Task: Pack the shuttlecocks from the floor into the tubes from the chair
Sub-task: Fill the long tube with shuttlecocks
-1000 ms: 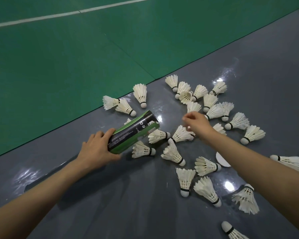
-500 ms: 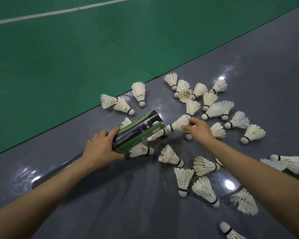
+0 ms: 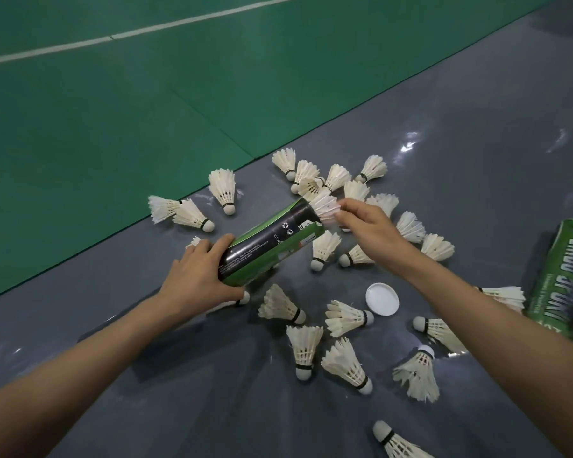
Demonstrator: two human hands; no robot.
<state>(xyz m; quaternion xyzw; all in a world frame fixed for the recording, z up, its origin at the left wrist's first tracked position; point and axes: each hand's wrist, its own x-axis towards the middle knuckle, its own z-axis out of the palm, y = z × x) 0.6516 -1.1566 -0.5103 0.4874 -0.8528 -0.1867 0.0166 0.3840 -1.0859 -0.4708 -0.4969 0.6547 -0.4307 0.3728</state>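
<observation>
Here, an open tube (image 3: 272, 242) is held slanted above the grey floor (image 3: 477, 143), with its mouth turned away from the person. It is gripped near its lower end by the left hand (image 3: 196, 279), whose fingers and thumb are curled round the barrel. At the mouth, a shuttlecock (image 3: 325, 206) is pinched by its feather skirt between the thumb and fingertips of the right hand (image 3: 368, 229). Its cork end is hidden and is judged to be already inside the rim. Many loose shuttlecocks (image 3: 305, 350) are scattered on the floor around and beneath the hands, some touching one another, and a white cap (image 3: 382, 299) lies among them. A second tube (image 3: 559, 279) is partly seen at the right edge, and a green mat (image 3: 113, 127) borders the floor beyond. Each shuttlecock is judged to be very light, with brittle feathers that are easily bent or split. It is best taken lightly round the skirt or at the cork and fed in cork first, so that the feathers are folded inward by the wall. The tube looks like thin card and could be dented by a hard squeeze, so a firm but gentle hold round the barrel is called for.
</observation>
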